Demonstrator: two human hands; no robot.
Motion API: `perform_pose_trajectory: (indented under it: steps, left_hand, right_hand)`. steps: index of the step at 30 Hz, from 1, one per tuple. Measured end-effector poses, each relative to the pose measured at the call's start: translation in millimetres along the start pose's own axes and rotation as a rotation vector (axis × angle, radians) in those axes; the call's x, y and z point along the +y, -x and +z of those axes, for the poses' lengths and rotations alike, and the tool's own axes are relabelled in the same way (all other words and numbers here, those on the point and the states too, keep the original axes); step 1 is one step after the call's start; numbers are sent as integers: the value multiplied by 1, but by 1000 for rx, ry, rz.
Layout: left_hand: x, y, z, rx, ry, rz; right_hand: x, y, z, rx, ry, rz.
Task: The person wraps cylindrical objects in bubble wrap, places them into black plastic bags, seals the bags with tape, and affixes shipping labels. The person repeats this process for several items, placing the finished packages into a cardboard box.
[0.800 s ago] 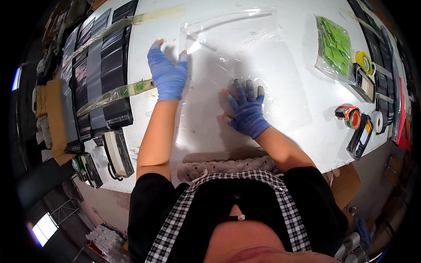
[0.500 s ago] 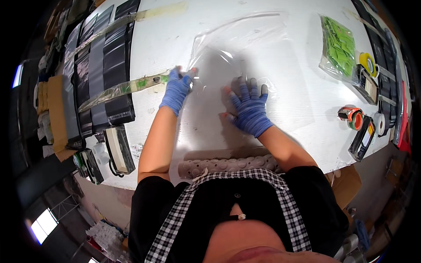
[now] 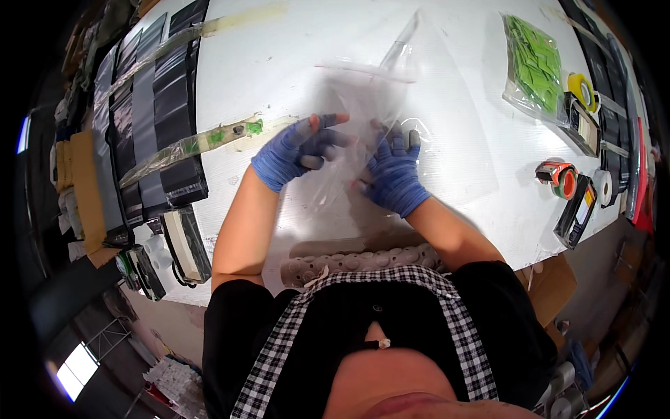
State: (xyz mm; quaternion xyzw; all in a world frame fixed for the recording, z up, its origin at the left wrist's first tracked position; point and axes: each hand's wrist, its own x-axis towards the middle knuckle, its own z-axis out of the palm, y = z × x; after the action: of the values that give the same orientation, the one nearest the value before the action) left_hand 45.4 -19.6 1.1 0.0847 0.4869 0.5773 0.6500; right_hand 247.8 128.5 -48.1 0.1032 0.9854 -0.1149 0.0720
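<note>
A clear plastic film or bag [image 3: 370,80], thin and creased, lies in front of me with a fold lifted up between my hands. My left hand [image 3: 296,148], in a blue glove with some bare fingertips, is raised beside the lifted film. Its fingers are bent and apart, and some are blurred behind the plastic. My right hand [image 3: 396,173], gloved alike, rests with fingers spread on the film over the white table [image 3: 453,223]. Part of its thumb side is veiled by the film.
At left, dark plastic packs [image 3: 178,105] lie under a strip of clear tape [image 3: 202,143]. A black-sided holder [image 3: 185,244] stands nearer. On the right are a bag of green packets [image 3: 534,63], yellow tape [image 3: 581,92], an orange tape dispenser [image 3: 556,176] and a black box [image 3: 576,213]. A bumpy grey roll [image 3: 363,262] lies along the near edge.
My left hand has lifted from the film's left edge and moved right. The film's left part has swung up and over toward my right hand, which stays nearly in place.
</note>
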Motion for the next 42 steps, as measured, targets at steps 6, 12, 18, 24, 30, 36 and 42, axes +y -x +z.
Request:
perform_pose_trajectory:
  steps: [6, 12, 18, 24, 30, 36, 42]
  left_hand:
    - [8, 29, -7, 104, -61, 349]
    - [-47, 47, 100, 528, -1427, 740]
    - [-78, 21, 74, 605, -1164, 717]
    - [-43, 27, -56, 805, -209, 254]
    - [-41, 32, -51, 921, -87, 301]
    - [-118, 90, -3, 843, -701, 112]
    - [-134, 84, -11, 698, -716, 1]
  right_hand:
    - [-1, -3, -2, -63, -6, 4]
    - [-5, -8, -13, -156, 117, -18]
    - [-7, -9, -36, -200, 56, 20]
    - [15, 5, -33, -165, 87, 1]
    - [82, 35, -6, 424, -273, -73]
    - [147, 122, -20, 407, 95, 526]
    - [143, 146, 1, 248, -25, 728]
